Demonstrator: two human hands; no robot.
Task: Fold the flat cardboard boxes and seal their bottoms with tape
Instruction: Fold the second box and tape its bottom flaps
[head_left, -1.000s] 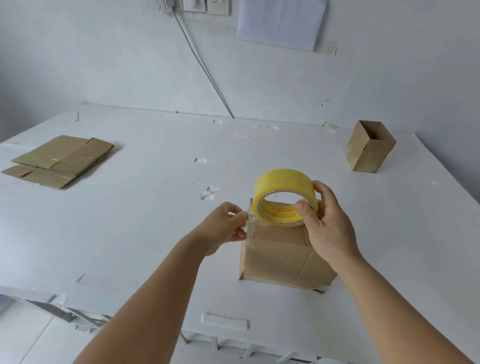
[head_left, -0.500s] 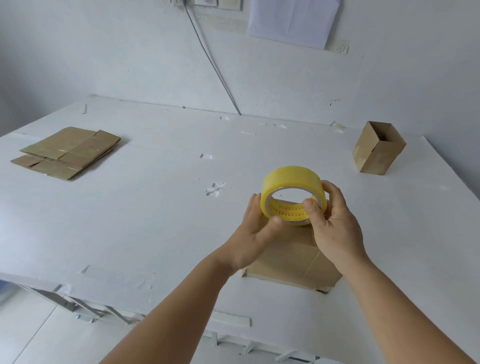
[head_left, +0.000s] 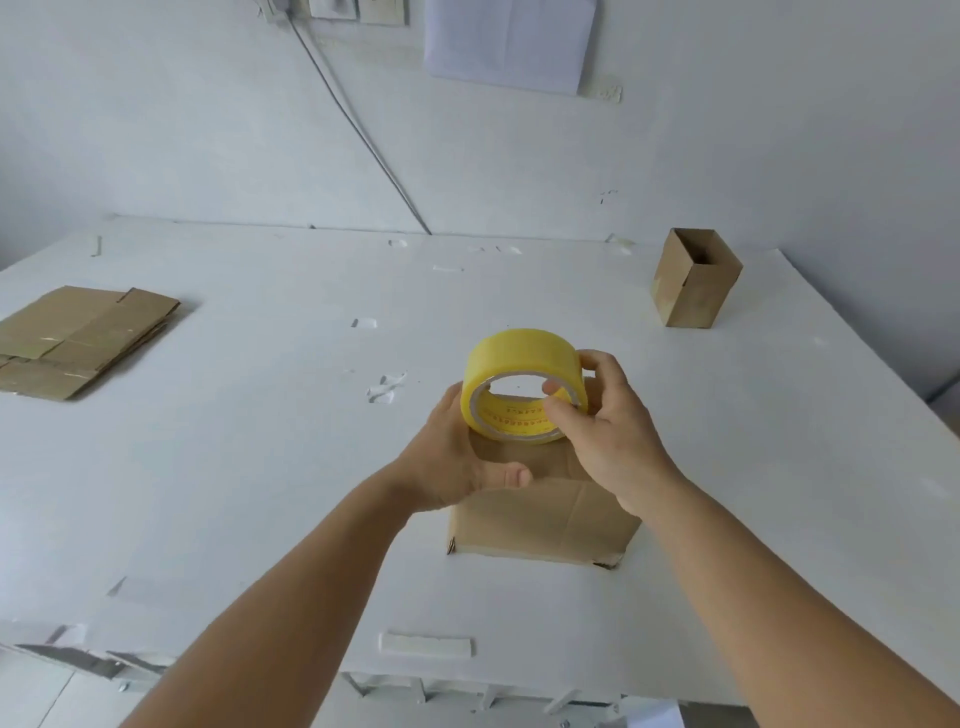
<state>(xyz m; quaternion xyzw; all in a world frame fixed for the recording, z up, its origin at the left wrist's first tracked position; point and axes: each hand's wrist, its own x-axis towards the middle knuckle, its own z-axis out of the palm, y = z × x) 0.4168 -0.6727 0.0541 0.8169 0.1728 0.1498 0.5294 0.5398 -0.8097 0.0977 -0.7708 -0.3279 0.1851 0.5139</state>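
A brown cardboard box (head_left: 540, 519) stands folded on the white table (head_left: 249, 467), its closed flaps facing up. My right hand (head_left: 608, 431) grips a yellow tape roll (head_left: 519, 353) just above the box's far end, thumb through the core and fingers over the outside. My left hand (head_left: 452, 462) rests flat against the box's left top edge, thumb lying across the top face. Its fingertips are hidden behind the roll. Whether a tape strip runs from the roll to the box I cannot make out.
A stack of flat cardboard blanks (head_left: 78, 338) lies at the table's far left. A folded open-topped box (head_left: 696, 280) stands at the far right near the wall. Scraps of tape dot the table, and one strip (head_left: 426, 644) lies near the front edge.
My left hand went from a pinch beside the roll to lying flat against the box's left edge, thumb on top. The right hand kept the roll almost in place above the box.
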